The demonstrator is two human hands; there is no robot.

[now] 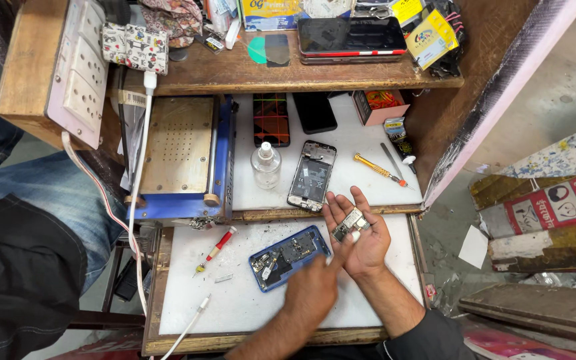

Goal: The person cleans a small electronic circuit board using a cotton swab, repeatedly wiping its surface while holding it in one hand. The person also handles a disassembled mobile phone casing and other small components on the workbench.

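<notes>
My right hand [366,245] lies palm up over the white work mat [248,300], with a small grey circuit board [349,224] resting on its palm. My left hand [311,288] reaches in from below. It is blurred, and one fingertip touches the board's lower edge; I cannot make out how its other fingers are set. Just left of both hands, an opened blue phone [288,257] lies face down with its insides exposed.
On the upper white surface lie a stripped phone frame [311,175], a clear bottle [265,164], an orange screwdriver [378,168] and tweezers [392,160]. A blue heating plate machine [181,157] stands at the left. A red-handled screwdriver [216,249] and white cable [188,324] lie on the mat.
</notes>
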